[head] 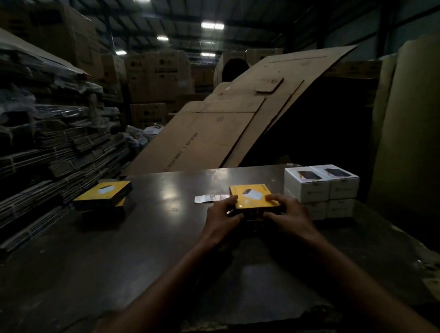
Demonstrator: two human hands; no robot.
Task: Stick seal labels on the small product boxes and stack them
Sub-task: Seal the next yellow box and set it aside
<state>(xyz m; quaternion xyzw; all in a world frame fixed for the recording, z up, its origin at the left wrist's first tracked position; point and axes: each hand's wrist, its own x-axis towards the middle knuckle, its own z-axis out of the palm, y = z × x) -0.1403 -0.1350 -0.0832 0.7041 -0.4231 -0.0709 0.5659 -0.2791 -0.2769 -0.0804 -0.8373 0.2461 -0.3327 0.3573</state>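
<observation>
On the dark table [137, 238] I count one yellow box [253, 196] gripped from both sides: my left hand [222, 218] closed on its left edge, my right hand [289, 217] closed on its right. One label strip [210, 198] lies flat just left of it, touching the tabletop. Two more yellow boxes [104, 194] sit stacked well apart at left. Four white boxes [320, 188], two upon two, stand just beside my right hand.
</observation>
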